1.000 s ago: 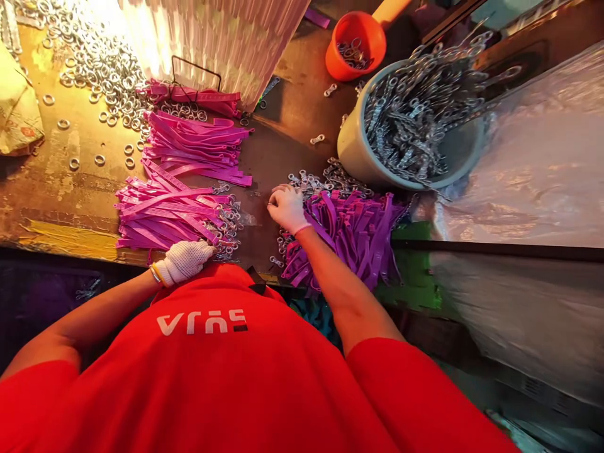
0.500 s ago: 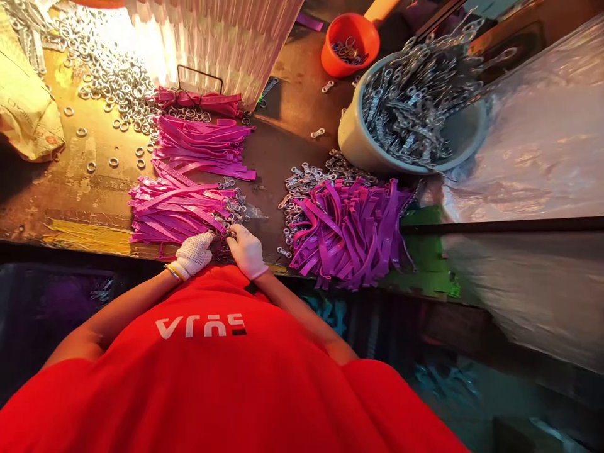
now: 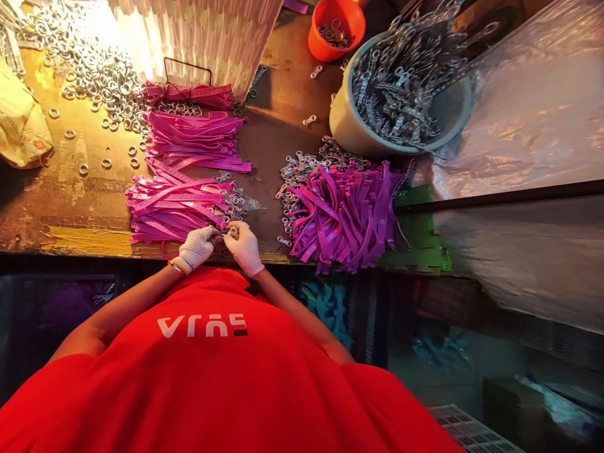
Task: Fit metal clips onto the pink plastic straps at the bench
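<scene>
Left hand (image 3: 197, 246) and right hand (image 3: 245, 246), both in white knit gloves, are pinching one small metal clasp (image 3: 227, 234) together at the surface's (image 3: 70, 201) near edge. At 11 o'clock: stacked flat pink straps (image 3: 174, 204). At 1 o'clock: loose purple straps (image 3: 349, 214). Farther: round tub (image 3: 349, 129) of metal links, orange cup (image 3: 335, 28).

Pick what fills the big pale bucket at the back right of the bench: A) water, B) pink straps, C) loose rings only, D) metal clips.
D: the bucket is heaped with tangled metal clips, while the straps lie on the bench in front of it.
</scene>
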`<state>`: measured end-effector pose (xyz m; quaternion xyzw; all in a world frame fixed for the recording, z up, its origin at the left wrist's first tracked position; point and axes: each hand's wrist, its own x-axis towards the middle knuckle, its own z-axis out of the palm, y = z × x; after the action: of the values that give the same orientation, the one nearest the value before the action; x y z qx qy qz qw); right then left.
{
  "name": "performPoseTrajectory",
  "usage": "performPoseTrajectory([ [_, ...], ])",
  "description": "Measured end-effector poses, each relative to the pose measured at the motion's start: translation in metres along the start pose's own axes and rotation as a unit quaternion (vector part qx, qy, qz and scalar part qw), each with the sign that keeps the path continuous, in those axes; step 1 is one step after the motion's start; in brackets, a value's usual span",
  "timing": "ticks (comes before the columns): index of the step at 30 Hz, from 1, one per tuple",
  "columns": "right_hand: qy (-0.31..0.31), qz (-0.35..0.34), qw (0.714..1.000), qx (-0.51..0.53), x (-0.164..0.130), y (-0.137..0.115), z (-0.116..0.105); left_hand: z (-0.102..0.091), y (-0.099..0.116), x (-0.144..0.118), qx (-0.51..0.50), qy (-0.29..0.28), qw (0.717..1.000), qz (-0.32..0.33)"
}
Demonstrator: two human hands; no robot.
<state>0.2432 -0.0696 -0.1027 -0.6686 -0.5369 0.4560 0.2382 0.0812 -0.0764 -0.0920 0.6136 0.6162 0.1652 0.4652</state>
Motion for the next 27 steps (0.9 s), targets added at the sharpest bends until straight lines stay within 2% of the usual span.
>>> performPoseTrajectory([
  [2, 0.003, 0.008, 0.997, 0.078, -0.007, -0.002, -0.007, -0.002, 0.004, -0.006, -0.111, -0.025, 0.993, -0.012],
  [5, 0.014, 0.005, 0.989, 0.147, -0.016, -0.011, -0.016, -0.005, 0.018, -0.017, -0.275, -0.080, 0.955, -0.073],
  [7, 0.017, 0.000, 0.987, 0.159, -0.018, -0.020, -0.020, -0.006, 0.028, -0.021, -0.354, -0.087, 0.926, -0.097],
  [9, 0.019, -0.024, 0.990, 0.136, -0.017, -0.028, -0.024, -0.011, 0.038, -0.021, -0.386, -0.073, 0.914, -0.106],
  [12, 0.005, -0.132, 0.991, 0.010, -0.011, -0.039, -0.030, -0.023, 0.046, -0.015, -0.331, -0.060, 0.939, -0.073],
  [15, -0.073, -0.232, 0.953, -0.184, -0.003, -0.051, -0.042, -0.036, 0.049, -0.003, -0.276, -0.054, 0.959, -0.028],
  [18, -0.108, -0.233, 0.902, -0.348, 0.003, -0.065, -0.053, -0.041, 0.052, 0.009, -0.316, -0.062, 0.945, -0.056],
  [20, -0.102, -0.215, 0.891, -0.388, 0.005, -0.072, -0.057, -0.038, 0.056, 0.017, -0.367, -0.065, 0.923, -0.093],
  [22, -0.102, -0.183, 0.919, -0.334, 0.008, -0.073, -0.055, -0.033, 0.060, 0.026, -0.415, -0.056, 0.900, -0.123],
  [25, -0.146, -0.112, 0.975, -0.122, 0.024, -0.066, -0.049, -0.029, 0.070, 0.041, -0.458, -0.013, 0.878, -0.140],
  [27, -0.163, -0.080, 0.983, 0.010, 0.049, -0.057, -0.046, -0.032, 0.078, 0.050, -0.471, 0.016, 0.870, -0.144],
])
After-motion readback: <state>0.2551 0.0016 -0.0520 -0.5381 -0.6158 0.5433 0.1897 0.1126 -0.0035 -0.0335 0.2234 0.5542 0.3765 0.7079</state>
